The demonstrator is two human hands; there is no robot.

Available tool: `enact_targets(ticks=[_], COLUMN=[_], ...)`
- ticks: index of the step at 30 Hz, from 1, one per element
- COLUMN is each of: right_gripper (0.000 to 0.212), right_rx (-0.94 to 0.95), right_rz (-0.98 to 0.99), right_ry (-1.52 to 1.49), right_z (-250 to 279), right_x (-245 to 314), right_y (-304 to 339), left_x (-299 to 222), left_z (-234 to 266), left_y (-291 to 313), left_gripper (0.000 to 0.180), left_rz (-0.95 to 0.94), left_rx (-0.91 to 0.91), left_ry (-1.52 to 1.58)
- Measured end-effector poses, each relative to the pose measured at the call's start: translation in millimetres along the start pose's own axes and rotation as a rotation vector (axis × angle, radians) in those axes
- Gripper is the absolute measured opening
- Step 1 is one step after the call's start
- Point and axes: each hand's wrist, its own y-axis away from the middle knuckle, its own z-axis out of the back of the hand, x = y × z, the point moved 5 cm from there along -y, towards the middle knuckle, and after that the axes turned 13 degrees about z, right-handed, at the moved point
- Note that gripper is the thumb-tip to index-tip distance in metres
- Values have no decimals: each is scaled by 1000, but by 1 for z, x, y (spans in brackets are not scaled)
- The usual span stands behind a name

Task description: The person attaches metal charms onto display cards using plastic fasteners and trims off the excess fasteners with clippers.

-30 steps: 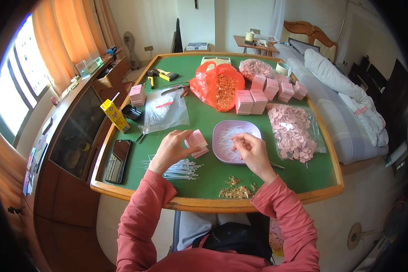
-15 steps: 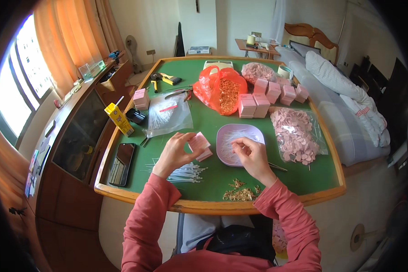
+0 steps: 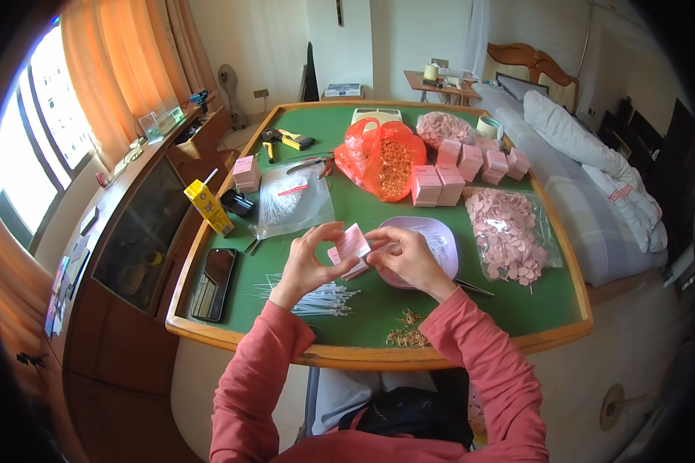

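Note:
My left hand [image 3: 307, 264] grips a small pink card [image 3: 354, 242] between thumb and fingers, holding it tilted above the table. Under it lies a short stack of similar pink cards [image 3: 358, 268]. My right hand [image 3: 411, 261] is pinched at the card's right edge; whatever is between its fingertips is too small to make out. Behind and partly below this hand stands a lilac bowl [image 3: 452, 241] holding thin white plastic strips [image 3: 435, 241]. A bundle of white plastic ties [image 3: 328, 299] lies beside my left wrist.
Gold clasps [image 3: 408, 337] lie near the front edge, tweezers [image 3: 475, 288] beside the bowl. To the left are a phone [image 3: 214, 284] and drink carton [image 3: 208, 208]. Farther back sit a red bag [image 3: 363, 154], pink card stacks [image 3: 439, 185] and a bag of pink pieces [image 3: 510, 231].
My right hand has moved left from over the bowl to the card's edge. The card in my left hand has lifted and shifted slightly right. The view has shifted slightly.

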Motion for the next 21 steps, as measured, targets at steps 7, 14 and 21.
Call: enact_targets(ticks=[7,14,21], right_gripper=[32,21,17], right_rx=[-48,-22,-20], right_rz=[284,477,500], right_ry=[617,827,921], right_z=[-3,-11,-17], right_x=[5,0,1], right_y=[-4,-7,-6], left_x=[10,18,28], left_z=[-4,-3,-5], left_y=[-3,-5,-4], left_gripper=[54,54,53], left_rz=[60,134,182], left_rx=[32,91,126], left_ry=[-56,-57,-47])
